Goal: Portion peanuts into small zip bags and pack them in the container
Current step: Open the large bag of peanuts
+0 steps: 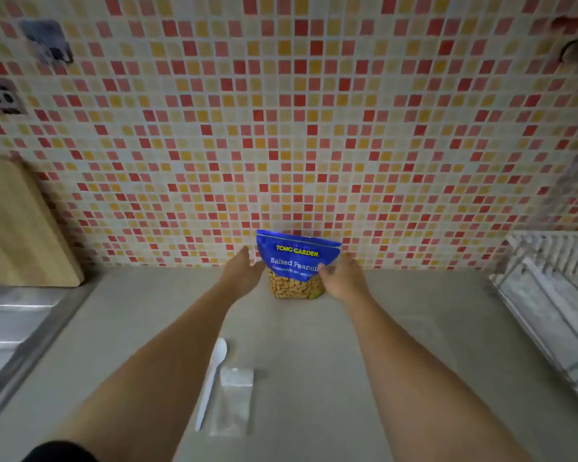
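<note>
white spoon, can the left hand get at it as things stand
Likely yes: the left hand is open beside the peanut bag, and the spoon lies uncovered nearer the person.

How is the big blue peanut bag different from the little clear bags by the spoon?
The peanut bag stands upright by the tiled wall; the clear bags lie flat on the counter. The peanut bag is blue, printed and full of nuts; the clear bags are see-through and look empty. The right hand grips the peanut bag, while nothing touches the clear bags. Both are bags on the same counter.
</note>
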Tool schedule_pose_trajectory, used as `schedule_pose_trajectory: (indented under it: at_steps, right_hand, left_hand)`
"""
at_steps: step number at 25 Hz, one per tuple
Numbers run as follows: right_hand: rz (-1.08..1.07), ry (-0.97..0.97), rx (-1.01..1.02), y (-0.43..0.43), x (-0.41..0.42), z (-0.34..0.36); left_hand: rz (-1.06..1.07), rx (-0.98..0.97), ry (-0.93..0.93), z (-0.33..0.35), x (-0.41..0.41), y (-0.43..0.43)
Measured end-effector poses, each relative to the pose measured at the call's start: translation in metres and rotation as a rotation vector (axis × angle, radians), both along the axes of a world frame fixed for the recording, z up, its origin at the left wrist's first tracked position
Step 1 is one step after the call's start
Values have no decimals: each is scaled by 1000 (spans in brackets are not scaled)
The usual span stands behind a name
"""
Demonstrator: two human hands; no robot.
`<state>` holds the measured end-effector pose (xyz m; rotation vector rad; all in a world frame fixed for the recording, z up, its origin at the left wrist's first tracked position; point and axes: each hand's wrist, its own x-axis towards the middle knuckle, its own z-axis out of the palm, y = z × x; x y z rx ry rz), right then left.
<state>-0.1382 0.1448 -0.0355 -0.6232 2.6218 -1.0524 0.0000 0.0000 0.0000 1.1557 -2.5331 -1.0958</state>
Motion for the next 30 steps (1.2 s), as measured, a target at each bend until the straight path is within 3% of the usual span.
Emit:
schedule_pose_trajectory:
  at_steps: [6, 10, 17, 20, 30]
  right_hand:
    - [-144, -260, -246, -38, -34, -27]
    - [-157, -301, -348, -38, -39, -36]
    - [-56, -401, -445, -8, -23, -40]
    - [-11, -474, -444, 20, 5, -24]
    - [128, -752, -340, 92, 64, -9]
  left_hand:
    - [65, 169, 229, -32, -53, -27]
    - [70, 213, 348, -45, -61, -42]
    - [-173, 250, 313, -31, -21, -44]
    - [-274, 182, 270, -24, 12, -25]
    - [-174, 157, 232, -33, 123, 80]
